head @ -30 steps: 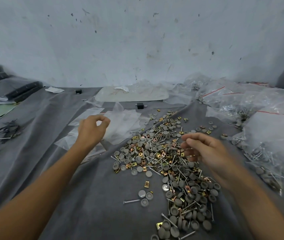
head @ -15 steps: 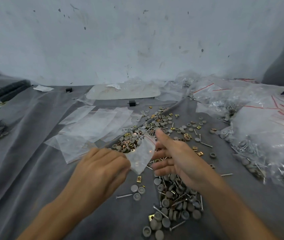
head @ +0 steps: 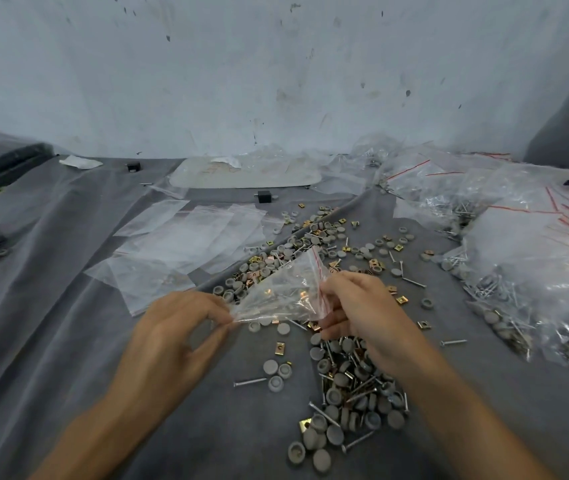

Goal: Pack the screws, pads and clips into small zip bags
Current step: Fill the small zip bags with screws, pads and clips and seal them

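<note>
Zip bag (head: pixel 278 294), clear with a red seal line, is held above the loose pile of screws, pads and clips (head: pixel 349 393). My left hand (head: pixel 172 337) pinches its left corner; my right hand (head: pixel 362 310) grips the seal edge. Empty bags (head: pixel 186 237) lie far left on the grey surface (head: pixel 68 341).

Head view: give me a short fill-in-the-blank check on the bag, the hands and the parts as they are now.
1. The clear zip bag is held by ____ hands, the left hand and the right hand.
2. The seal line along the bag's mouth is ____.
3. The empty flat bags lie to the ____ of the pile of loose parts.
Missing words: both; red; left.
</note>
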`<state>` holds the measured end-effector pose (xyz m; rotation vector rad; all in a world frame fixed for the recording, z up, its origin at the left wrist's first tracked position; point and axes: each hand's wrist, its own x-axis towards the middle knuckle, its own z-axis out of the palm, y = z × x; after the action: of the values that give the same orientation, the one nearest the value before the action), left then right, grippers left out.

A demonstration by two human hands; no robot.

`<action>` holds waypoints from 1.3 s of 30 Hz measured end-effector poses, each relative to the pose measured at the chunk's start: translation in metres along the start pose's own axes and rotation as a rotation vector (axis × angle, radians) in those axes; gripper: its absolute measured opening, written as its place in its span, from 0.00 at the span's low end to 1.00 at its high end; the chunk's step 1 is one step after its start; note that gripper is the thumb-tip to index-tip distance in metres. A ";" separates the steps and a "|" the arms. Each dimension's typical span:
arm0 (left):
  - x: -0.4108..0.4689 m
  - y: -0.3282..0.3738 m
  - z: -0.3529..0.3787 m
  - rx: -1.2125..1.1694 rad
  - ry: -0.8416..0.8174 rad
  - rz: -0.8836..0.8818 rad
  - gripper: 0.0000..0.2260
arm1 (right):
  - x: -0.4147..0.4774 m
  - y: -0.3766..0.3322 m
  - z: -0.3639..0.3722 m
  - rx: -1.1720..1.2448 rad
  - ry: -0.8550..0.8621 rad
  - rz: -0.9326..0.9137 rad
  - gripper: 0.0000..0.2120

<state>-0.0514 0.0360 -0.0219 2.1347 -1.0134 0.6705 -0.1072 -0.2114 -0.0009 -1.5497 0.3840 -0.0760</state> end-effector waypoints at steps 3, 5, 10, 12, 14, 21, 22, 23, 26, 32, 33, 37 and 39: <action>0.000 0.000 0.000 0.055 -0.038 0.075 0.09 | -0.001 0.001 0.001 -0.050 -0.004 0.002 0.13; -0.001 0.000 0.000 0.021 -0.033 0.039 0.09 | -0.001 0.000 -0.002 -0.035 -0.013 -0.010 0.15; 0.002 -0.004 -0.002 -0.099 0.018 -0.149 0.06 | 0.001 0.002 -0.007 -0.040 -0.026 -0.042 0.06; 0.002 -0.004 -0.002 -0.107 -0.011 -0.121 0.05 | 0.001 0.004 -0.003 -0.065 0.003 -0.109 0.06; 0.002 -0.003 0.000 -0.164 -0.040 -0.146 0.05 | 0.000 0.004 0.001 -0.056 0.034 -0.228 0.10; 0.011 0.005 -0.004 -1.206 -0.238 -1.061 0.31 | -0.005 0.001 0.005 0.100 -0.012 -0.331 0.08; 0.012 0.004 -0.004 -1.278 -0.238 -1.126 0.29 | -0.005 0.001 0.006 0.086 -0.054 -0.330 0.11; 0.012 0.004 -0.002 -1.307 -0.211 -1.159 0.25 | -0.007 0.000 0.007 0.059 -0.106 -0.326 0.16; 0.011 0.002 0.004 -1.209 -0.105 -1.090 0.16 | -0.010 0.001 0.010 -0.043 -0.216 -0.316 0.20; 0.012 0.005 -0.001 -0.938 -0.032 -0.964 0.14 | -0.007 0.002 0.005 -0.031 -0.305 -0.276 0.20; 0.012 0.006 -0.002 -0.877 -0.040 -0.955 0.16 | -0.008 0.001 0.004 -0.029 -0.321 -0.277 0.22; 0.005 0.002 -0.018 -0.178 -0.079 -0.630 0.31 | -0.010 0.002 0.006 -0.248 -0.282 -0.299 0.25; 0.004 0.009 -0.027 -0.028 -0.230 -0.376 0.44 | -0.016 0.004 0.013 -0.405 -0.291 -0.336 0.22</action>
<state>-0.0609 0.0498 0.0011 2.3290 -0.6974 0.2321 -0.1192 -0.1939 -0.0018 -1.9821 -0.1041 -0.0331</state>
